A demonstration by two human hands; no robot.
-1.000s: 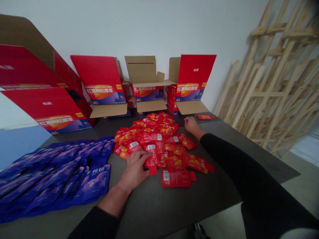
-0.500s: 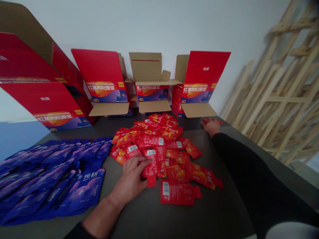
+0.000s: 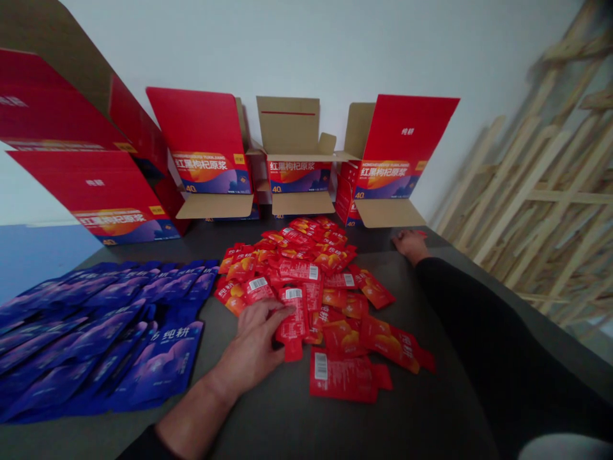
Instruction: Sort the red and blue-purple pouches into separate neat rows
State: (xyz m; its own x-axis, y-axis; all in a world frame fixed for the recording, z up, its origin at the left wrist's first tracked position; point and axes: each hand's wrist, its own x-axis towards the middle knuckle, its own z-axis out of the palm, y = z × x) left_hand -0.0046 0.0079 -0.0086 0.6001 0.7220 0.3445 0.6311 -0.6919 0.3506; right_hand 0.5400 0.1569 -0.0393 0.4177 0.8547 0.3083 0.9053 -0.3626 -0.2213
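Observation:
My left hand (image 3: 256,338) lies at the near left edge of a heap of red sachets (image 3: 299,271). Its thumb and fingers are closed about the lower left side of one red sachet (image 3: 293,314), which has its barcode upward. At the far right of the table, my right hand (image 3: 409,245) is curled over another red sachet (image 3: 422,234). Only a bit of that sachet shows beyond the fingers, and the fingertips are partly hidden. Several red sachets, such as a barcoded one (image 3: 342,377), lie loose at the heap's near side.
Open red cartons stand along the back: a left carton (image 3: 119,217), a second (image 3: 211,172), a middle one (image 3: 299,176) and a right one (image 3: 387,179), flaps spread. Blue-purple pouches (image 3: 158,364) lie overlapped at left. A wooden rack (image 3: 536,204) stands beyond the table's right edge.
The view has turned slightly left, so things sit a little further right. My right hand now covers more of its red sachet. My left hand stays on the same sachet.

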